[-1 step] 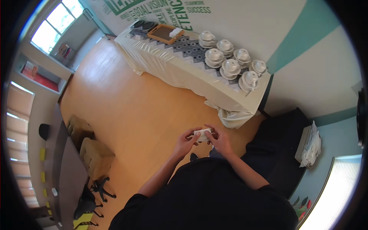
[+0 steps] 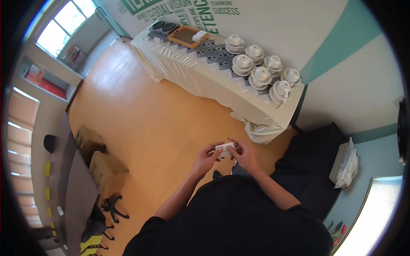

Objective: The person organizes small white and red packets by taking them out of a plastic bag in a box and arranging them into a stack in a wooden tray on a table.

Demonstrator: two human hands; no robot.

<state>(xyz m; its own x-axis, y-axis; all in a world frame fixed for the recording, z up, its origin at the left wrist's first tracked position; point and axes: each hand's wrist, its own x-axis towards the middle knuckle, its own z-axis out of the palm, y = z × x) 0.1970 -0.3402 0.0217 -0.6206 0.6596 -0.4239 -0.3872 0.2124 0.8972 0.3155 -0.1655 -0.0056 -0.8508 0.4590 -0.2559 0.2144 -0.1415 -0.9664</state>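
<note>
Between both hands, in front of my body, is a small white flat rectangle [image 2: 224,149] that looks like folded paper or a packet; its kind is not plain. My left hand [image 2: 208,156] grips its left end, thumb on top and fingers beneath. At the right end my right hand [image 2: 243,156] pinches it the same way. Part of the piece is hidden under the thumbs.
A cloth-draped table [image 2: 188,70] along the wall carries several stacked white cups and saucers [image 2: 260,77], a wooden tray [image 2: 188,37] and a black two-plate burner [image 2: 164,27]. A black-covered table [image 2: 305,158] stands close on my right. Tan chairs [image 2: 109,170] line a dark table [image 2: 77,179] at left.
The room has shifted slightly down and right in the picture. Both hands keep the same hold on the white piece.
</note>
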